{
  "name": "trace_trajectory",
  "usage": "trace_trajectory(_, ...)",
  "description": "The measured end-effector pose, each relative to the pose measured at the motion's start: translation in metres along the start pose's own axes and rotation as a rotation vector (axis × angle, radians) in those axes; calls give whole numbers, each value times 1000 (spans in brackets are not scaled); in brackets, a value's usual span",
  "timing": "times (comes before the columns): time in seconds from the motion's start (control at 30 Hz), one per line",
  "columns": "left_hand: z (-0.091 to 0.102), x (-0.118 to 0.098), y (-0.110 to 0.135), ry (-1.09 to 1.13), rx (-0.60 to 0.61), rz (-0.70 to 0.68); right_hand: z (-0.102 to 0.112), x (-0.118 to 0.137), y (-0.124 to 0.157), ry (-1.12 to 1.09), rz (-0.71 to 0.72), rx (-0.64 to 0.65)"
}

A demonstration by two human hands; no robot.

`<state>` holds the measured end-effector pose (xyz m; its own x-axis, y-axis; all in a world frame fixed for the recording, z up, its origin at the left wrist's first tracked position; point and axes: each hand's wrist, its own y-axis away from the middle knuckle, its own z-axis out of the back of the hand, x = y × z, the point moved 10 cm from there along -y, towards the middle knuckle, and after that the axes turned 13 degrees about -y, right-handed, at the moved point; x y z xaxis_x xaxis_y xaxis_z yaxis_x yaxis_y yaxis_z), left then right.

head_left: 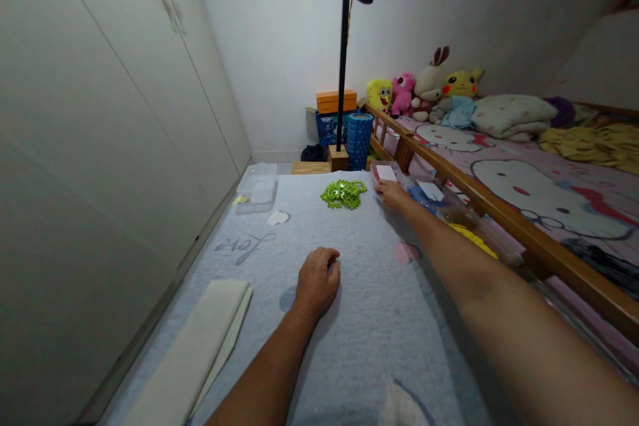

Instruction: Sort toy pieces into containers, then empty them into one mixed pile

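My right hand reaches far forward and grips the near edge of a clear plastic box with red contents and a white label. Its fingertips are partly hidden against the box. My left hand rests on the grey-blue cloth with its fingers loosely curled in, and nothing shows in it. A pile of bright green toothed plastic pieces lies on the cloth, ahead of my left hand and left of the box.
Boxes with blue and yellow pieces line the right edge by a wooden bed rail. A clear container sits far left. A folded white sheet lies near left. Beyond stands a black pole.
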<state>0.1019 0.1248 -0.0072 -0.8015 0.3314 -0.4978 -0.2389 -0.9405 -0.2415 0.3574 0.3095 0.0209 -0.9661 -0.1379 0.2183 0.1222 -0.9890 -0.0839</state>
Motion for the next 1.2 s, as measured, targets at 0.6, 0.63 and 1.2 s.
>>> trace_trajectory(0.6,0,-3,1,-15,6,-7,8,-32,-14,110,-136,-6)
trace_trajectory(0.63,0,-3,1,-14,6,-6,9,-35,-15,116,-145,-3)
trace_trajectory(1.2,1,-3,2,-26,6,-19,16,-44,-16,106,-156,22)
